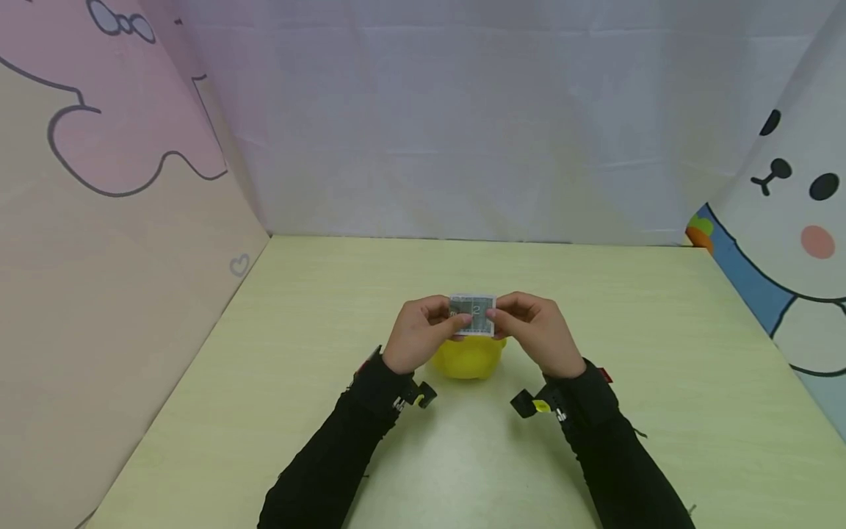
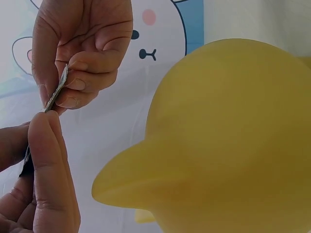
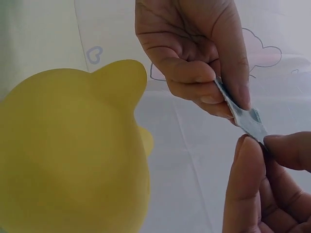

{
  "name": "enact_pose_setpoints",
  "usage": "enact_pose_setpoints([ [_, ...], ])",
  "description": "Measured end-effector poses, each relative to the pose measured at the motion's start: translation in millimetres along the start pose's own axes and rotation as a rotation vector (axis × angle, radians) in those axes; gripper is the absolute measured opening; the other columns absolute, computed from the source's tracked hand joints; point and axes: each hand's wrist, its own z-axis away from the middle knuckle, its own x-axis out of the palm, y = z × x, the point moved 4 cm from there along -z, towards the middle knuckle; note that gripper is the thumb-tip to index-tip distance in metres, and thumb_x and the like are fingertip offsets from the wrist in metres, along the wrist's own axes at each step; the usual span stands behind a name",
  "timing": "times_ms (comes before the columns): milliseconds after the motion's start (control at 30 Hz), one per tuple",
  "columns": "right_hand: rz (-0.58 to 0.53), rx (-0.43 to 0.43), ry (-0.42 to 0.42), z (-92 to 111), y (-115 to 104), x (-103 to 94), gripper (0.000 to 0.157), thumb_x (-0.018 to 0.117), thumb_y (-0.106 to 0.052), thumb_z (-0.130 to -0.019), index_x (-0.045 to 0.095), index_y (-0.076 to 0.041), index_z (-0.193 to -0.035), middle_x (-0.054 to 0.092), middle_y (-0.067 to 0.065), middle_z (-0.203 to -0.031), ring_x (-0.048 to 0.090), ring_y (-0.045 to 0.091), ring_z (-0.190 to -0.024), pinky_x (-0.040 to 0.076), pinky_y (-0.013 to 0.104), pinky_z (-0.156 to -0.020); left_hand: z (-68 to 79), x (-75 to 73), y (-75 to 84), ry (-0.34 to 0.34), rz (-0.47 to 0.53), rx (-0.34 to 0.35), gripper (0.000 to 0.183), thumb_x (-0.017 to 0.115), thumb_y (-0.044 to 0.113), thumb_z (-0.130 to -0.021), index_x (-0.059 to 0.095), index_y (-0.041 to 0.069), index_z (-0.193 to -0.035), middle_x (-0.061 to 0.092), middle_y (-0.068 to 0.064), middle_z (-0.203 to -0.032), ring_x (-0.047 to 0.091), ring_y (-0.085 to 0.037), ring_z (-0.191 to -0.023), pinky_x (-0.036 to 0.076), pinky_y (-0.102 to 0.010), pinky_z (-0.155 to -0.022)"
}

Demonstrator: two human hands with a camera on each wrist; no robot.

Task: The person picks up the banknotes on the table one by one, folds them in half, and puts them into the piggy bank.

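Note:
A small greenish-grey banknote, folded into a compact rectangle with a figure 2 showing, is held up between both hands. My left hand pinches its left side, thumb on the near face. At the opposite side, my right hand pinches it between thumb and fingers. Just below the note in the head view stands a yellow rounded figure, its top hidden behind note and fingers. Both wrist views show the smooth figure close beside the hands, with a stubby protrusion. Edge-on in the left wrist view, the note looks thin and layered.
The pale yellow-green table spreads around the figure. A white curtain-like backdrop rises at its far edge. Printed cartoon panels flank it, pink and cream on the left, a white bear face on the right.

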Motion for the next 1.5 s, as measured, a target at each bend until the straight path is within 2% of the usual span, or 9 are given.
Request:
enact_pose_setpoints([
  [133,-0.001,0.008,-0.002,-0.3,-0.3,0.8,0.023,0.065,-0.014,-0.095,0.065,0.006,-0.104,0.068,0.016,-0.09,0.062,0.016,-0.07,0.058,0.025,-0.071,-0.2,-0.9,-0.8,-0.002,-0.001,0.014,0.02,0.067,0.007,-0.092,0.069,-0.006,-0.107,0.071,-0.023,-0.104,0.069,-0.015,-0.078,0.059,-0.026,-0.071],
  [400,-0.03,0.014,-0.02,0.8,-0.1,1.5,0.023,0.065,-0.013,-0.095,0.064,0.008,-0.103,0.066,0.004,-0.081,0.062,0.014,-0.068,0.058,0.025,-0.069,1.1,-0.7,0.2,-0.004,-0.002,0.026,0.019,0.067,0.006,-0.092,0.069,-0.006,-0.106,0.071,-0.023,-0.104,0.068,-0.011,-0.076,0.059,-0.025,-0.069],
  [767,-0.039,0.005,-0.019,1.4,-2.3,1.8,0.022,0.064,-0.011,-0.095,0.063,0.01,-0.102,0.065,0.0,-0.077,0.062,0.013,-0.065,0.058,0.024,-0.068,2.0,-1.1,2.1,-0.012,0.007,0.023,0.019,0.066,0.006,-0.092,0.069,-0.006,-0.107,0.07,-0.024,-0.104,0.068,-0.01,-0.076,0.059,-0.025,-0.07],
  [933,-0.04,0.018,0.03,1.0,-2.7,0.7,0.023,0.064,-0.011,-0.095,0.064,0.01,-0.103,0.067,-0.001,-0.082,0.061,0.013,-0.066,0.058,0.024,-0.067,1.0,-2.2,2.6,-0.008,0.045,0.004,0.023,0.065,0.01,-0.094,0.067,-0.004,-0.112,0.069,-0.022,-0.108,0.069,-0.014,-0.083,0.06,-0.029,-0.075],
  [1133,-0.055,0.017,0.104,1.2,-4.4,-2.3,0.023,0.064,-0.011,-0.095,0.065,0.01,-0.105,0.067,0.0,-0.083,0.061,0.012,-0.066,0.06,0.03,-0.067,0.4,-6.3,4.7,0.053,0.082,-0.007,0.028,0.053,0.012,-0.101,0.063,-0.004,-0.123,0.066,-0.023,-0.114,0.068,-0.018,-0.087,0.059,-0.037,-0.083],
  [1333,-0.075,0.025,0.113,1.9,-5.3,-3.0,0.024,0.064,-0.01,-0.095,0.063,0.011,-0.106,0.067,-0.004,-0.083,0.061,0.012,-0.067,0.06,0.029,-0.067,-1.1,-7.8,2.8,0.065,0.125,-0.008,0.028,0.05,0.006,-0.101,0.06,-0.006,-0.125,0.063,-0.027,-0.115,0.066,-0.01,-0.082,0.054,-0.053,-0.09],
  [1433,-0.084,0.019,0.111,2.1,-6.0,-3.1,0.023,0.063,-0.009,-0.095,0.063,0.011,-0.106,0.067,-0.006,-0.082,0.061,0.011,-0.066,0.06,0.029,-0.066,-1.9,-8.0,1.2,0.051,0.146,-0.013,0.028,0.052,0.005,-0.1,0.061,-0.006,-0.124,0.063,-0.028,-0.116,0.067,-0.007,-0.082,0.052,-0.055,-0.091],
  [1500,-0.085,0.014,0.112,2.0,-6.4,-3.2,0.023,0.063,-0.009,-0.095,0.063,0.011,-0.106,0.067,-0.007,-0.081,0.061,0.011,-0.066,0.059,0.028,-0.066,-2.6,-8.3,0.2,0.039,0.159,-0.018,0.028,0.052,0.005,-0.1,0.061,-0.006,-0.124,0.064,-0.027,-0.117,0.068,-0.007,-0.083,0.053,-0.052,-0.091],
])
